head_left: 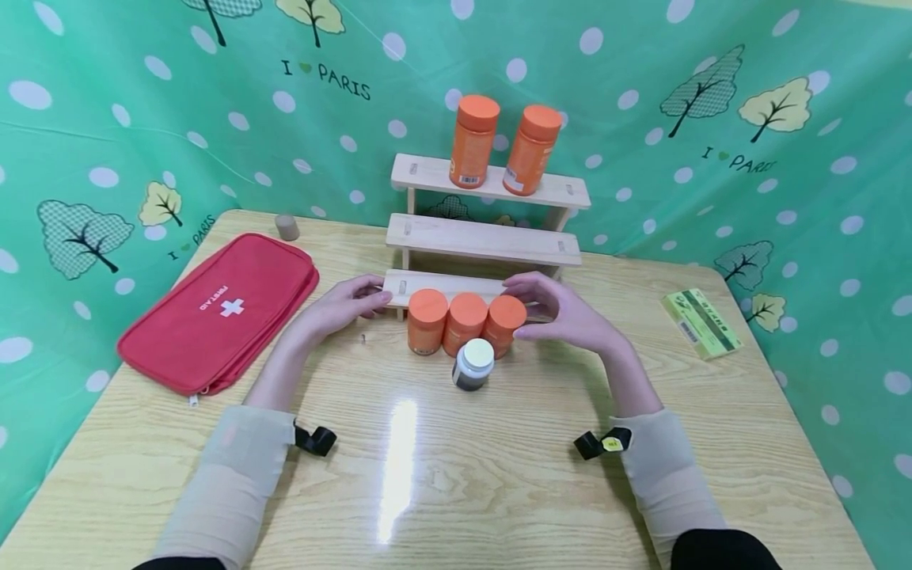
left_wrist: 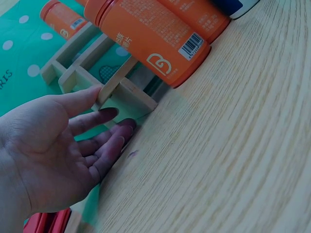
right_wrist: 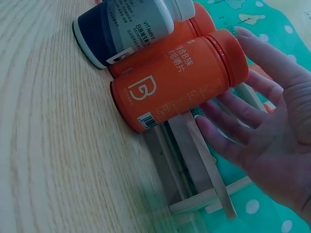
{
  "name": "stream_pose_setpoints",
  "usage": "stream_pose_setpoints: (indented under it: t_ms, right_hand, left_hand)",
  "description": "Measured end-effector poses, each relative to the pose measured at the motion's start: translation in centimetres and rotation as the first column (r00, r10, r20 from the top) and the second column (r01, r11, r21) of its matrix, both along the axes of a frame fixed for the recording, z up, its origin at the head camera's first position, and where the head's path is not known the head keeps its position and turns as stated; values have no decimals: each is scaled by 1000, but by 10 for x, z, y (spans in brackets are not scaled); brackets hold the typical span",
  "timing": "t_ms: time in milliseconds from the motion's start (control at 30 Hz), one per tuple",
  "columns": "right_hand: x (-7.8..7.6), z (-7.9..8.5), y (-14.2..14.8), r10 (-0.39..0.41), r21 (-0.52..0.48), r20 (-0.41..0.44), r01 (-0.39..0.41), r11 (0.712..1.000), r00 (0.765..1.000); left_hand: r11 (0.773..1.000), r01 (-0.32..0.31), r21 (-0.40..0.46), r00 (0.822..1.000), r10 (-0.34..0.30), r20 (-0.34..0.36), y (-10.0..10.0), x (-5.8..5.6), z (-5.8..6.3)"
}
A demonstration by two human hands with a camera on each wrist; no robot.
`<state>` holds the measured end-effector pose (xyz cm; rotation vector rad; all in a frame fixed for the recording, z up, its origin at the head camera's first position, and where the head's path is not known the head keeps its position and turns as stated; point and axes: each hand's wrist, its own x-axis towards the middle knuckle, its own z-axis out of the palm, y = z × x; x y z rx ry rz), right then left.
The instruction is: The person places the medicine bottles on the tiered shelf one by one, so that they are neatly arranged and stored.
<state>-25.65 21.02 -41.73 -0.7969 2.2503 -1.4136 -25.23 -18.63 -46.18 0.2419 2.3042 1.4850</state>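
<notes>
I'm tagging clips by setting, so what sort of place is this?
Probably a staged tabletop recording spot: a printed cloth hangs behind and beside the table, a small shelf displays bottles, and black devices sit at both wrists.

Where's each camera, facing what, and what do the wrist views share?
Head: on the head, facing forward-down at the three-tier pale wooden rack; left hand, right hand, pale-sleeved forearms show.
Left wrist: on that wrist, facing orange cylindrical plastic bottles and the rack's end; only left hand shows.
Right wrist: on that wrist, facing orange bottles and a white-and-navy plastic bottle; only right hand shows.
Both wrist views share the rack and both bottle kinds.
</notes>
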Motion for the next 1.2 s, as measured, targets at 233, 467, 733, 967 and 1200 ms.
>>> stream_pose_setpoints:
  t_ms: [233,467,733,967,1200]
  right_hand:
    - [0,-2,-3,-7,51,-5,7,999,1000]
    - [0,-3,-5,-17,107,-45,22,994,999]
    - [1,-3,-7,-8,106,-78,16,994,997]
    - [2,-2,-7,-37,105,-80,45,993,996]
    - [5,0,-6,-59,85,-86,66,994,995]
  left_hand:
    - [1000,0,-1,1000,0,2,0,-1,0]
    - [1000,-2,13,1000,2,12,0,0,0]
    - [1000,-3,-11,1000,3,15,1,1,3]
    - [1000,-3,-17,1000,3,21,1,2,3]
    - [1000,2,-7,1000,-2,17,1,2,2]
